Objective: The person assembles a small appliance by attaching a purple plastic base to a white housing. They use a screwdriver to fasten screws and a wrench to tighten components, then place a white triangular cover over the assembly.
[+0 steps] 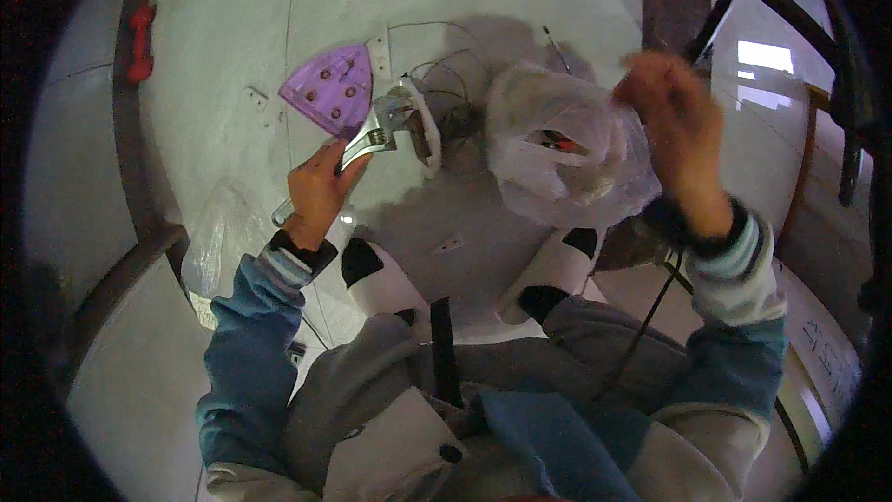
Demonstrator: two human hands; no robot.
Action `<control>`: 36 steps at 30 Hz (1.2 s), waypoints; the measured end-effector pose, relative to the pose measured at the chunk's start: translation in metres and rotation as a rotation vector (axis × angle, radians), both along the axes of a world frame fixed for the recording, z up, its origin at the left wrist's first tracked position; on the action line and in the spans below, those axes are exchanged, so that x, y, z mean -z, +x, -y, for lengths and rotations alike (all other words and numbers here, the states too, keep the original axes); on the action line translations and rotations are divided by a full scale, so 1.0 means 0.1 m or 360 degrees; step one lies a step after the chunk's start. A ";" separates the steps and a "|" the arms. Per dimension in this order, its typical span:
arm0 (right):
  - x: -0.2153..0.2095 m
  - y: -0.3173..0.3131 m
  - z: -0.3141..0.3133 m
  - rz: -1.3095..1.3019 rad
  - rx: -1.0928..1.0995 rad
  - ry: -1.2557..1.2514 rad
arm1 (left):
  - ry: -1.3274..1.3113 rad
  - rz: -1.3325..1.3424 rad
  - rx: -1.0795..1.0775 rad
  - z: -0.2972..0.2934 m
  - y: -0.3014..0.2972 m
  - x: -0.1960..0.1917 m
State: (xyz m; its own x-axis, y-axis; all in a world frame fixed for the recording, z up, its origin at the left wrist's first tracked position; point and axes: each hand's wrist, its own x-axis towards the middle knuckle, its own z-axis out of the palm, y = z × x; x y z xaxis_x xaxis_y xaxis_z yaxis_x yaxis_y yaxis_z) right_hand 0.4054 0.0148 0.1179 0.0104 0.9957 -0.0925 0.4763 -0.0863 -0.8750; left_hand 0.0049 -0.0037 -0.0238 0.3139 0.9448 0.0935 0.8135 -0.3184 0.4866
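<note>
Silvery steel of an adjustable wrench (372, 135), smooth and glinting, gripped by the handle in the left hand (316, 193), fingers wrapped tight around it, head pointing up and away over the pale grey floor (232, 28). Sits with its open jaw right against a white ring-shaped part (429, 135), brownish on the inside; whether biting on it or merely touching, too small to tell. Just beyond, a flat purple triangular plate (333, 88) with rounded corners and several holes, and a loose tangle of thin wire (455, 84). To the right, held up off the floor, a crinkled clear plastic bag (557, 153) with something red and dark inside, its top pinched in the right hand (674, 121), blurred but seemingly closed on the film. So far, by the look of it: tool in hand, bag lifted, small parts spread out loose. Farther off, small white brackets (255, 98), another filmy bag (218, 242) at lower left, a red dumbbell-shaped piece (139, 42), and white-and-black slippers (381, 279) below.
</note>
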 end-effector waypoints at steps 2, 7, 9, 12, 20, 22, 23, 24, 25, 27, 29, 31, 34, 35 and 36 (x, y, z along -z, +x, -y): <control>0.37 0.55 -0.43 0.0017 0.0387 0.0006 | -0.0057 -0.0029 -0.0034 -0.01 -0.01 0.00; 1.70 0.94 -0.20 0.0848 0.0326 -0.0553 | 0.0007 0.0005 -0.0026 0.00 -0.02 0.03; 1.97 0.90 -0.04 0.0754 0.0211 -0.0504 | -0.0039 0.0049 -0.0036 0.03 -0.01 0.04; 2.08 0.92 0.01 0.0705 0.0011 -0.0734 | -0.0017 -0.0002 0.0004 0.03 0.00 0.02; 1.59 0.82 -0.17 0.0686 0.0223 -0.0548 | -0.0009 0.0036 0.0003 -0.01 0.00 -0.01; 1.08 0.68 -0.22 0.0444 0.0411 -0.0411 | -0.0021 0.0043 -0.0006 0.01 -0.01 0.00; 0.80 0.56 -0.21 0.0372 0.0569 -0.0382 | -0.0050 0.0059 -0.0020 0.01 -0.01 0.00; 0.52 0.41 -0.15 0.0059 0.0441 -0.0364 | -0.0019 0.0069 -0.0011 0.01 -0.01 0.00; 0.27 0.23 -0.05 -0.0279 0.0310 -0.0342 | -0.0003 0.0082 -0.0010 0.00 -0.01 0.00; -0.08 -0.14 0.19 -0.0625 0.0106 -0.0536 | 0.0025 0.0072 0.0009 -0.01 0.00 0.00; -0.11 -0.55 0.48 -0.1044 0.0081 -0.0781 | 0.0053 0.0028 0.0026 -0.02 0.00 0.01; 0.09 -0.81 0.69 -0.1154 0.0087 -0.1068 | 0.0051 -0.0008 0.0027 -0.02 -0.01 0.02; 0.60 -1.03 0.85 -0.0535 0.0008 -0.0934 | 0.0008 -0.0021 0.0015 0.00 -0.03 0.05; 0.72 -0.99 0.89 -0.0288 -0.0046 -0.0567 | -0.0036 0.0003 0.0000 0.01 -0.04 0.05; 0.85 -0.93 0.89 0.0013 -0.0065 -0.0322 | -0.0020 0.0008 -0.0004 0.02 -0.04 0.07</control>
